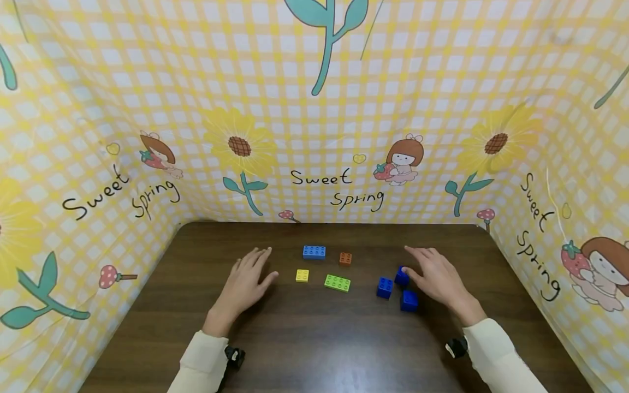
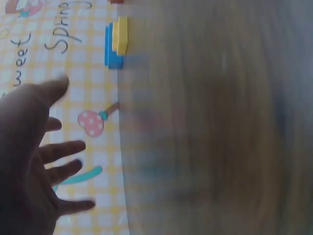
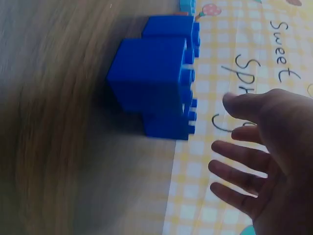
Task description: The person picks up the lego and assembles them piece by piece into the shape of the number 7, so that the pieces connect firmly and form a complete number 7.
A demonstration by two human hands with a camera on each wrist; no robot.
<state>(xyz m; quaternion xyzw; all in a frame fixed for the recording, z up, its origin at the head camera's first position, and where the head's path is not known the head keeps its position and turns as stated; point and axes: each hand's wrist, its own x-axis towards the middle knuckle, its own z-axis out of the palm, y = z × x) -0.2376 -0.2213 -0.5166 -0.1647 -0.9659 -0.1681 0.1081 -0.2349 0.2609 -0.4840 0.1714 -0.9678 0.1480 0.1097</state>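
My left hand (image 1: pixel 244 284) hovers over the left half of the table, fingers spread, holding nothing. Nearest to it is a small yellow building brick (image 1: pixel 302 275), with a longer light-blue brick (image 1: pixel 314 252) behind. A lime-green brick (image 1: pixel 337 283) and a small orange-brown brick (image 1: pixel 345 258) lie near the middle. On the right, my right hand (image 1: pixel 439 278) holds nothing, its fingers extended. Three dark-blue bricks sit beside it: a left one (image 1: pixel 385 287), a front one (image 1: pixel 409 301) and a back one (image 1: pixel 401 276), which the thumb partly overlaps. The right wrist view shows that hand (image 3: pixel 288 147) apart from them.
The dark brown wooden table (image 1: pixel 314 338) carries all the bricks. A yellow checked cloth (image 1: pixel 314 131) printed with sunflowers and "Sweet Spring" stands around its back and sides. Each wrist wears a black device, such as the left one (image 1: pixel 236 357). Much of the left wrist view is blurred.
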